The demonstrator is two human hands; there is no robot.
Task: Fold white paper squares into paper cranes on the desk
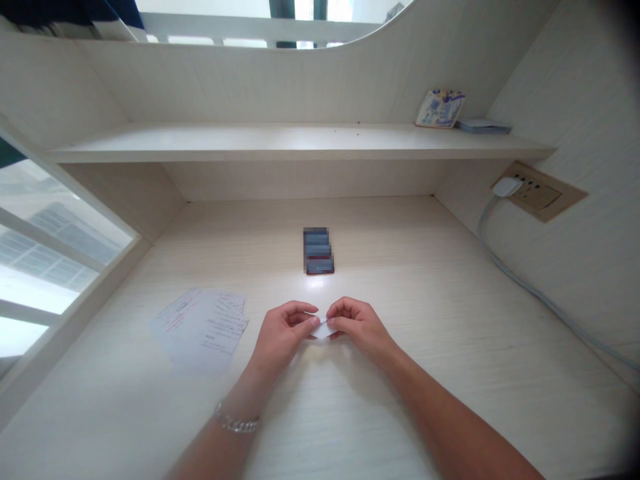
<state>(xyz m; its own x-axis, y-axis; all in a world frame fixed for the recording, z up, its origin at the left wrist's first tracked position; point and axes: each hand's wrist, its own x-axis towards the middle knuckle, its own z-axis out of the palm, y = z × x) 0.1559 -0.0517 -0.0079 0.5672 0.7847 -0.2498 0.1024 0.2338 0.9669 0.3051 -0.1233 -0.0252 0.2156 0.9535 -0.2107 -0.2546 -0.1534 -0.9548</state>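
Both my hands meet over the middle of the pale wooden desk [400, 373]. My left hand [281, 331] and my right hand [359, 322] pinch a small white piece of paper [324, 328] between fingertips, each gripping one side of it. Most of the paper is hidden by my fingers. A silver bracelet [236, 421] circles my left wrist. A dark phone [318, 251] lies flat on the desk just beyond my hands.
Several printed paper sheets [203, 323] lie to the left of my hands. A shelf [280, 143] runs across the back, with a small packet [440, 109] and a flat stack at its right end. A wall socket [537, 193] with a white plug and cable is on the right.
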